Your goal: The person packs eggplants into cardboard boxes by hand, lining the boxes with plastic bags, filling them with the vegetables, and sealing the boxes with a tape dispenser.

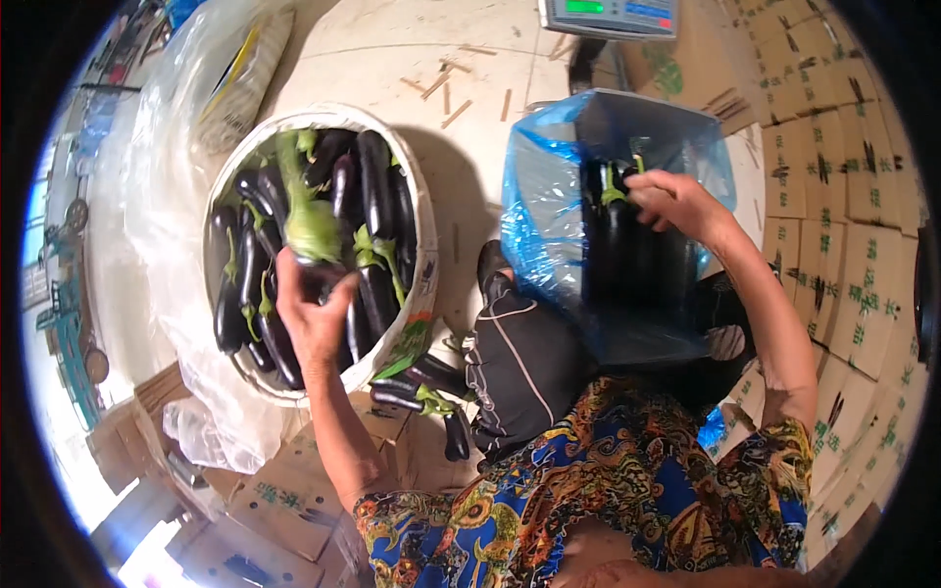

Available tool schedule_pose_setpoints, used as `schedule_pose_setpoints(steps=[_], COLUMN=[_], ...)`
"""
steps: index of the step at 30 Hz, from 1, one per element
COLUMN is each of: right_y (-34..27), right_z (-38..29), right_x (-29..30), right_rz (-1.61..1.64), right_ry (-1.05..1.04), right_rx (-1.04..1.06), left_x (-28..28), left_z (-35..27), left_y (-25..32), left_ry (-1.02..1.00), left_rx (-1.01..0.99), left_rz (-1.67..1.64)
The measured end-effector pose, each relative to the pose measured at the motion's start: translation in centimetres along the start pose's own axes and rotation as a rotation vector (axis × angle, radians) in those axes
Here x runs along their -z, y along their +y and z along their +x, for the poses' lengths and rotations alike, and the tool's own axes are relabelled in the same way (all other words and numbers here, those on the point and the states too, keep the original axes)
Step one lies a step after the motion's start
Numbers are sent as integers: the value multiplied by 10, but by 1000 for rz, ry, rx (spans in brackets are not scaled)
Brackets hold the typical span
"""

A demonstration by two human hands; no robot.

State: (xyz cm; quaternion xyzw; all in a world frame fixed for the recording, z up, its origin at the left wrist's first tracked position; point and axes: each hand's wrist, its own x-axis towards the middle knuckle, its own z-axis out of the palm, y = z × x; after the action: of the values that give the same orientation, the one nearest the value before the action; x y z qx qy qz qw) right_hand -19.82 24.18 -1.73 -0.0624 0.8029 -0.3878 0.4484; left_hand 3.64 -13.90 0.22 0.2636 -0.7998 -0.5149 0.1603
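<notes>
My left hand (312, 309) grips a dark purple eggplant (316, 235) by its body, its blurred green calyx and stem pointing away from me. It is above a round basket (425, 242) with a pale rim, full of glossy eggplants (375, 184). On the right, my right hand (673, 198) reaches into a box lined with blue plastic film (544, 220). Its fingers are curled at the stem end of an eggplant (614, 195); whether they grip it is unclear. More dark eggplants lie side by side in the lined box, partly hidden by shadow and film.
A weighing scale's display (610, 15) stands beyond the lined box. Stacked cartons (823, 169) form a wall at right. Loose eggplants (434, 397) lie beside my leg. Clear plastic sheeting (162, 184) and flattened cardboard (287, 507) are at left. Cardboard strips (456, 114) litter the floor.
</notes>
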Motion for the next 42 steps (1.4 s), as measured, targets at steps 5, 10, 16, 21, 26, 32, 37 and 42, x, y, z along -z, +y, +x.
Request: schedule_pose_setpoints(steps=[5, 10, 16, 21, 26, 32, 37, 42], right_y=[10, -11, 38, 60, 90, 102, 100, 83], right_z=[-1, -24, -6, 39, 86, 49, 51, 34], right_x=[-24, -53, -24, -46, -122, -121, -126, -98], right_rz=[814, 1440, 1094, 350, -383, -474, -471, -449], right_ry=[-523, -294, 11, 325, 713, 460, 456, 295], right_rx=[269, 258, 69, 36, 470, 592, 591, 557], left_x=[-126, -195, -196, -126, -86, -32, 19, 90], left_z=[20, 31, 19, 19, -24, -77, -69, -50], left_y=[105, 91, 70, 28, -4, -54, -107, -154], left_ry=[-491, -861, -1081, -521, -307, 72, 349, 580], left_rx=[-341, -669, -260, 183, 262, -68, -68, -125], left_rz=[-363, -219, -276, -405, -310, 143, 508, 800])
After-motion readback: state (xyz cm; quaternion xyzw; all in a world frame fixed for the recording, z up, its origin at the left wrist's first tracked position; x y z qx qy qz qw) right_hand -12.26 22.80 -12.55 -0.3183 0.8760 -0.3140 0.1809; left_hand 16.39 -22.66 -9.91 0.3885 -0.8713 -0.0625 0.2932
